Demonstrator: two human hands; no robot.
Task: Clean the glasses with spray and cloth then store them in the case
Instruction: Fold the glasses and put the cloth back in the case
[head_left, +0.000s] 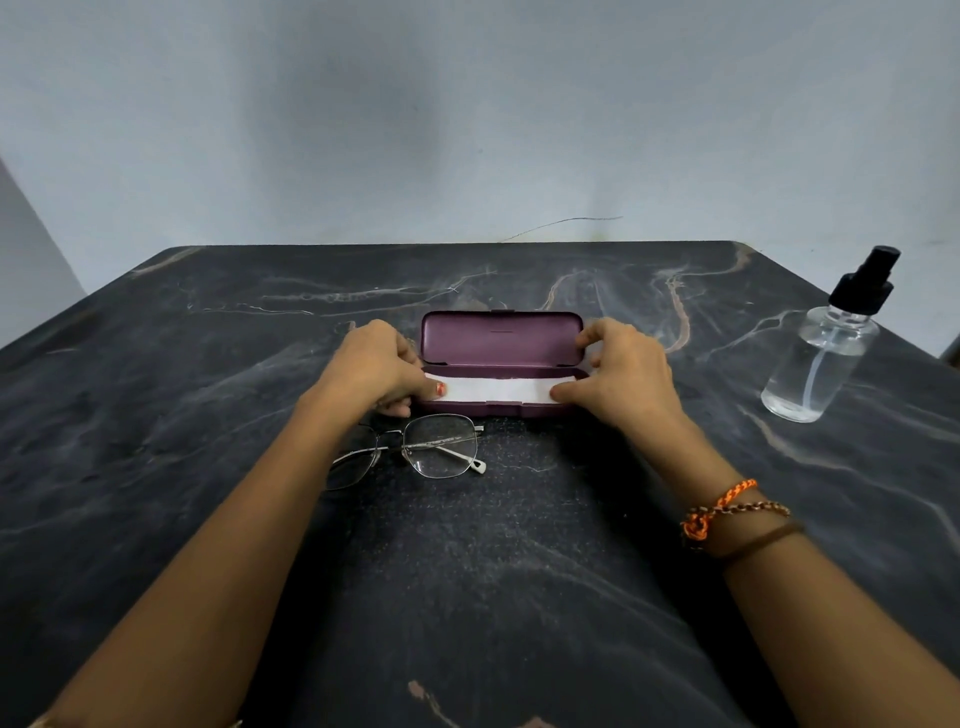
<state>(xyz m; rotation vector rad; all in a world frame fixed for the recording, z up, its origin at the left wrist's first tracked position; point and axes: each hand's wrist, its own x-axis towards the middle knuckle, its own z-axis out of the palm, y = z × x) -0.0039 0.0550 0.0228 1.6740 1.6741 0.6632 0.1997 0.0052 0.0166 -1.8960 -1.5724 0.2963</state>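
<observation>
While the folded glasses (410, 451) are lying on the table (156, 415), the open purple case (501, 343) is being gripped at its ends by the left hand (382, 364) and right hand (621, 366), a white cloth (493, 389) lying inside; the spray bottle (826, 348) is standing far right.

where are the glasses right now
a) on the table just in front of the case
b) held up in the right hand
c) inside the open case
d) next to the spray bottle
a: the glasses lie folded on the dark table on the near side of the open case, partly under the left forearm, with both hands at the case.
</observation>
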